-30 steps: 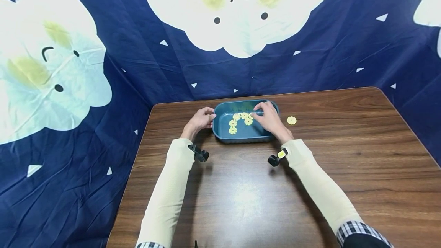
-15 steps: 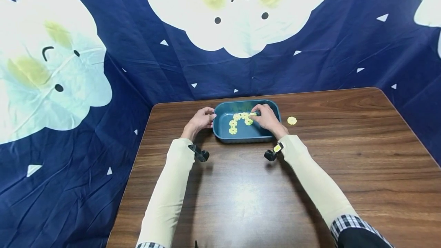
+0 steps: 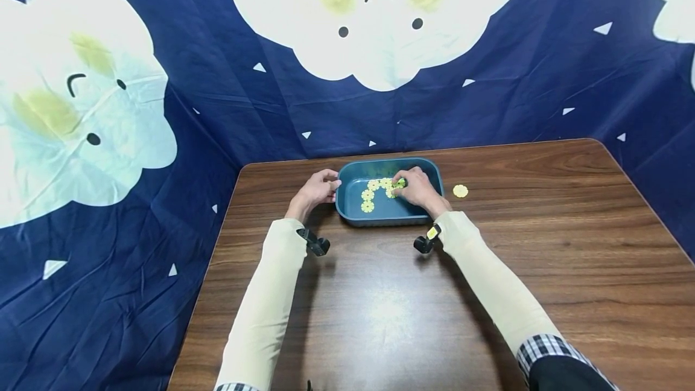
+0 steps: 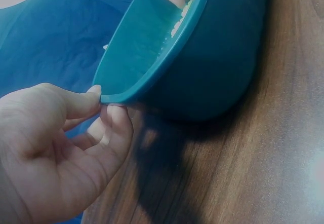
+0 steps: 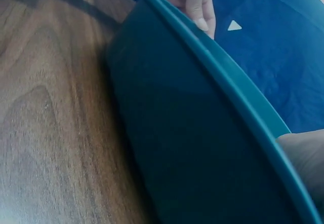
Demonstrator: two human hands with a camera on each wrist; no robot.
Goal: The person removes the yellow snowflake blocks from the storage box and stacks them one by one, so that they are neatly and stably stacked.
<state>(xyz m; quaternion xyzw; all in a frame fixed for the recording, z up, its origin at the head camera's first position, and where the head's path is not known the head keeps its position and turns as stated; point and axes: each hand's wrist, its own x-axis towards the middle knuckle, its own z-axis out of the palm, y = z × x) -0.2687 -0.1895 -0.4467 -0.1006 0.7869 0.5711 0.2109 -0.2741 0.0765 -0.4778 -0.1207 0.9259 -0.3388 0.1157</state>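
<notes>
A dark teal oblong basin (image 3: pixel 383 221) stands at the table's far side. My left hand (image 3: pixel 317 187) holds its left end; in the left wrist view the thumb lies on the rim and the fingers curl against the outside. Inside, several yellow flower-shaped pieces (image 3: pixel 367 195) form a bent row on the bottom. My right hand (image 3: pixel 419 188) reaches in over the right side, with thumb and forefinger curved around one yellow flower-shaped piece (image 3: pixel 401 183) at the row's right end. The basin wall hides these fingertips in the right wrist view.
One loose yellow flower-shaped piece (image 3: pixel 460 190) lies on the wooden table (image 3: pixel 543 228), right of the basin. Behind the table's far edge hangs a dark blue cloth (image 3: pixel 217 107) with cloud prints.
My right hand has moved slightly left and down inside the basin, its thumb and forefinger now farther apart around the piece. The left hand and basin stay in place.
</notes>
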